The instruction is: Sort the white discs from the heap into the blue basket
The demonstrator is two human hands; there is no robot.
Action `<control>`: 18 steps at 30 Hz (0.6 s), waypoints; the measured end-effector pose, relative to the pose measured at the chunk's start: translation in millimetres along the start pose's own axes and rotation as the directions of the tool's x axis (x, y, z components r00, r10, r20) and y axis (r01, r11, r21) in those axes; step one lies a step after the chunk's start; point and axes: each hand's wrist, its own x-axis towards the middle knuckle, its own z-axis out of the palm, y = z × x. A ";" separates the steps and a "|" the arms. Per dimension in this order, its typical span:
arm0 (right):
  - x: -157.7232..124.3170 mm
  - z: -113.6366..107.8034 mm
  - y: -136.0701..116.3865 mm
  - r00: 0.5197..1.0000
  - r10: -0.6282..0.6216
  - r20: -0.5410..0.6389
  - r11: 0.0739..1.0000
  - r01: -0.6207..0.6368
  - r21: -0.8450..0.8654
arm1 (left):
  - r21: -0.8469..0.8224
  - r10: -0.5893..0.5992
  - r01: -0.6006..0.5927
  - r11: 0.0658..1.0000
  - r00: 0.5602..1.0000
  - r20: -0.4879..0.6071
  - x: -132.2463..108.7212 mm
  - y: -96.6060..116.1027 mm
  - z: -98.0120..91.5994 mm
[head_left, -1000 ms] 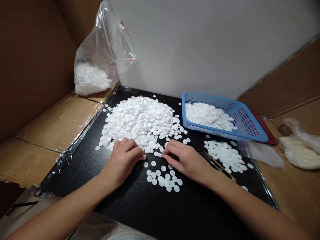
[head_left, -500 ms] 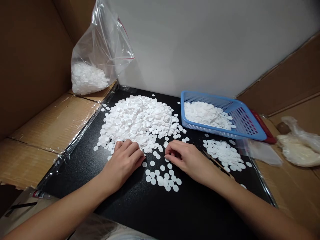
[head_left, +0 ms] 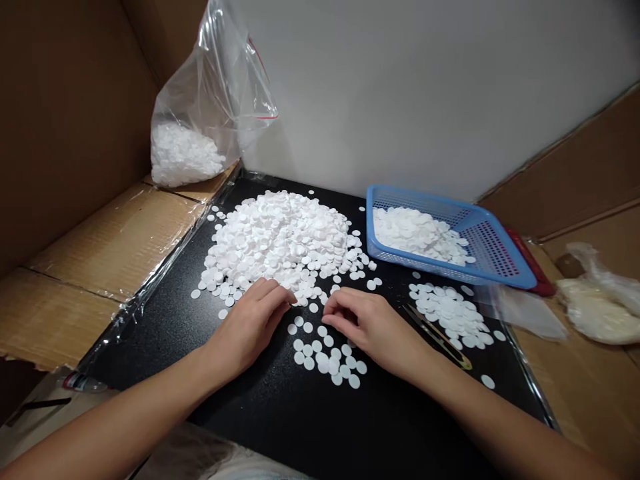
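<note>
A big heap of small white discs (head_left: 280, 240) lies on a black mat (head_left: 280, 413). My left hand (head_left: 250, 327) rests palm down at the heap's near edge, fingers stretched flat and touching loose discs. My right hand (head_left: 370, 323) lies beside it, fingers curled loosely over the mat, fingertips by a few stray discs. A small cluster of discs (head_left: 327, 357) sits just in front of both hands. Neither hand visibly grips anything.
A blue plastic basket (head_left: 493, 250) with discs stands at the back right, a second flat pile of discs (head_left: 450, 310) in front of it. Tweezers (head_left: 440, 337) lie by my right wrist. A clear bag of discs (head_left: 193, 150) leans at back left. Cardboard walls surround the mat.
Both hands have drawn slightly toward me from the heap's edge, pulling a few discs along. The camera view shifted a little.
</note>
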 end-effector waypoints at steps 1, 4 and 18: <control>0.9 2.4 1.0 0.998 -0.028 -0.049 0.999 0.026 -0.025 | -0.009 0.034 -0.034 0.999 0.999 0.009 -2.0 0.5 -0.5; 4.3 11.2 3.6 0.986 -0.117 -0.119 0.989 0.105 -0.104 | 0.013 0.173 -0.175 0.984 0.980 0.096 -8.9 2.5 1.5; 6.0 -0.1 -6.0 0.990 0.119 -0.077 0.898 -0.074 0.433 | -0.307 -0.152 0.176 0.935 0.983 0.101 11.1 22.2 -10.8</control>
